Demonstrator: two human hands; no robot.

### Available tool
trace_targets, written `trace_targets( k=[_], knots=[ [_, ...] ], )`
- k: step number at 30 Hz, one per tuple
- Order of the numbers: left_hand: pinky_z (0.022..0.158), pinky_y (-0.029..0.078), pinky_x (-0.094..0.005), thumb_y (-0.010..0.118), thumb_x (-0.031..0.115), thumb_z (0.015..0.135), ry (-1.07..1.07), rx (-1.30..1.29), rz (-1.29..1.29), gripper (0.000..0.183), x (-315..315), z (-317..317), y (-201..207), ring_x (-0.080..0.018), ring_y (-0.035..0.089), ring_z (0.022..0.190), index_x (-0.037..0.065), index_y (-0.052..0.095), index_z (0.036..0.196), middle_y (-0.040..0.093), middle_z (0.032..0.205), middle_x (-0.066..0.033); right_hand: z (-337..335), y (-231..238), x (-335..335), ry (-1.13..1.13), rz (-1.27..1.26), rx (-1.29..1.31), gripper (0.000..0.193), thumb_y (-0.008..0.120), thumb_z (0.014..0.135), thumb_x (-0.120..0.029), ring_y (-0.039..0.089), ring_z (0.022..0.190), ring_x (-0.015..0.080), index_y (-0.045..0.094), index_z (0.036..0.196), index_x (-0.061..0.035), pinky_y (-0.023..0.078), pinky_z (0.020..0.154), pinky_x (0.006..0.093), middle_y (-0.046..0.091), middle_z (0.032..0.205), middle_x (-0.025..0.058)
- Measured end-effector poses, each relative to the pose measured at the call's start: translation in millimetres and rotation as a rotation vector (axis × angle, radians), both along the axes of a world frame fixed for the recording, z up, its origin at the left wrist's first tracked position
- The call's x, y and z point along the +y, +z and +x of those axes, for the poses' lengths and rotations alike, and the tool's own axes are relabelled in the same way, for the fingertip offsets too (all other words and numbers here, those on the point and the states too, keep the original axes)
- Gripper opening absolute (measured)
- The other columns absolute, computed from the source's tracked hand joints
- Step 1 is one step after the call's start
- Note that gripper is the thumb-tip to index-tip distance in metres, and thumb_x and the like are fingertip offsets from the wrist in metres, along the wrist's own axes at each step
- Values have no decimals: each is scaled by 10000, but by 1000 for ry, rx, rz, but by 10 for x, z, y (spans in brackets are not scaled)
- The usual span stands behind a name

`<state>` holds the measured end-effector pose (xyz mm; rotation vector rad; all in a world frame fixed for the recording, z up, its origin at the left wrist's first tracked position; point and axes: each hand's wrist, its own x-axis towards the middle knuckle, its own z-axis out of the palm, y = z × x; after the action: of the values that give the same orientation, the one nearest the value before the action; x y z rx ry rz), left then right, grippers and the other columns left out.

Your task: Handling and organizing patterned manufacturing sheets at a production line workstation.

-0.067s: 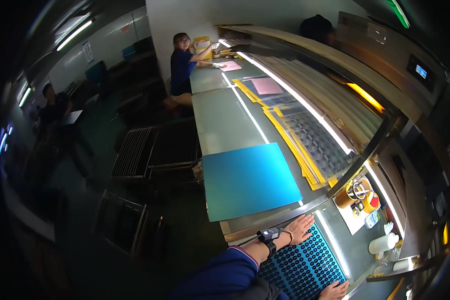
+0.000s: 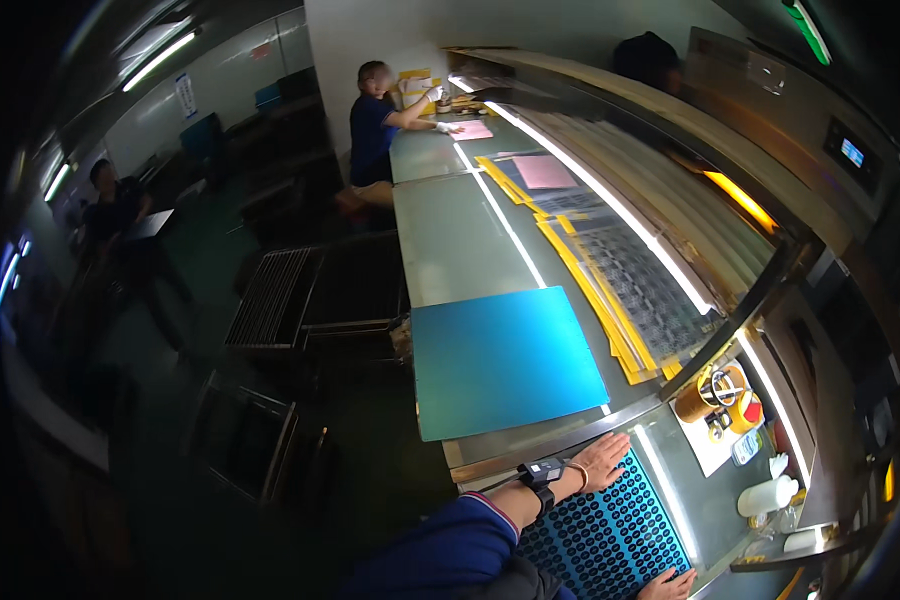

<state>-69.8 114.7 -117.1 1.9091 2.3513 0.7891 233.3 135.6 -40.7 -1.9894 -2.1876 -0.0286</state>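
My left hand lies flat with fingers spread on the far edge of a blue sheet covered in rows of dark round dots. A dark band sits on that wrist. My right hand shows only at the lower edge, fingers resting on the near right corner of the same dotted sheet. Neither hand holds anything. A plain blue sheet lies on the glass bench just beyond my left hand.
A long lit bench runs away with yellow strips and pink sheets. Tape rolls and a white bottle stand to the right. A person in dark blue works at the far end. Wire racks stand left.
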Motion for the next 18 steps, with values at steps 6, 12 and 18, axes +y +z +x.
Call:
trace_targets(
  k=[6, 12, 18],
  knots=[
    [1126, 162, -380, 425, 320, 901, 20, -20, 37, 560, 17, -9, -17, -283, 254, 1341, -39, 364, 1326, 319, 1413, -183, -91, 32, -118, 88, 33, 1, 527, 395, 934, -331, 319, 1282, 307, 345, 1371, -41, 214, 1072, 431, 353, 1410, 111],
    [1124, 160, -380, 402, 326, 909, 12, 34, -32, 564, -5, 3, 152, -281, 247, 1341, -45, 350, 1331, 309, 1417, -183, -91, 49, -175, 136, 37, 3, 530, 392, 936, -334, 308, 1289, 307, 337, 1376, -43, 204, 1075, 435, 346, 1415, 110],
    [1126, 161, -389, 405, 324, 917, 7, 2, -24, 557, -24, 19, 69, -285, 246, 1343, -42, 353, 1333, 311, 1418, -182, -87, 21, -240, 165, 35, -5, 534, 390, 937, -337, 298, 1297, 307, 329, 1380, -45, 194, 1079, 439, 338, 1421, 110]
  ],
)
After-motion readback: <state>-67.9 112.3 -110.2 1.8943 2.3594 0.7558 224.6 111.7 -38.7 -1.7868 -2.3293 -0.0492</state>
